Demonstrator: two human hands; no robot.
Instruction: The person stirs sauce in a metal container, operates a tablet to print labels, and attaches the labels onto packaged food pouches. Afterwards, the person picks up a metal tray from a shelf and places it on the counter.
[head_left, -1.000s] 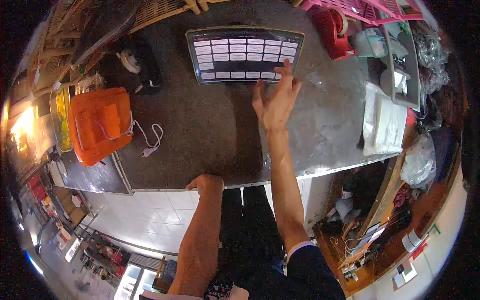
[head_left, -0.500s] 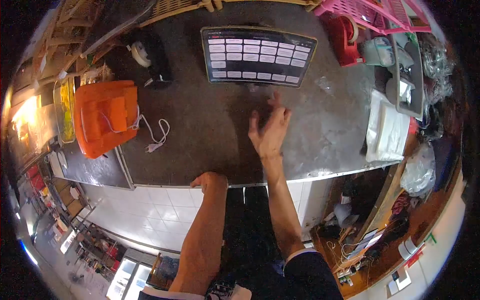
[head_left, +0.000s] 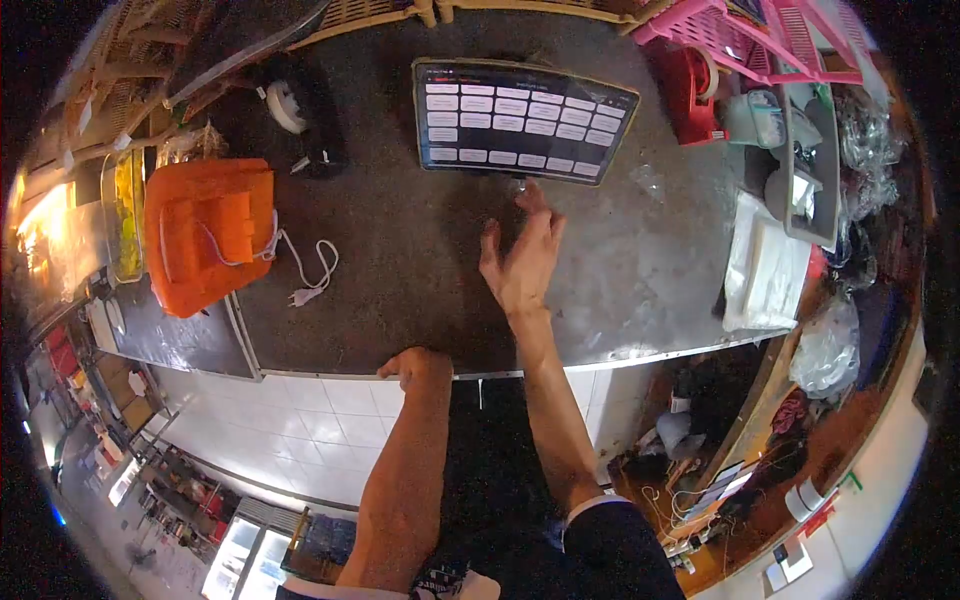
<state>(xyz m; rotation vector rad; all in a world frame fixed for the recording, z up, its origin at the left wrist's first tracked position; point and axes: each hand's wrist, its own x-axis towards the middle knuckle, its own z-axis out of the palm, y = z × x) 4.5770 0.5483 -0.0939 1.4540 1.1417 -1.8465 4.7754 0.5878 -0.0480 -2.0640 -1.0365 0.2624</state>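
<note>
A tablet (head_left: 525,141) stands near the back of the dark table (head_left: 390,250), its screen lit with rows of pale rectangular buttons. Just below its lower edge is my right hand (head_left: 524,262), holding nothing. Its fingers are apart, with the foremost reaching up close to the tablet's bottom rim; whether it touches cannot be told. My left hand (head_left: 420,368) rests on the table's front edge, fingers curled in, with nothing seen in it.
An orange appliance (head_left: 210,232) with a white cord sits on the left, near a black tape dispenser (head_left: 315,120). On the right are a red tape dispenser (head_left: 690,100), a grey tray (head_left: 822,190) and stacked clear plastic bags (head_left: 770,265). A pink basket (head_left: 745,35) stands behind.
My right hand has shifted a little to the left, below the tablet. My left hand stays at the table edge. The view has shifted slightly.
</note>
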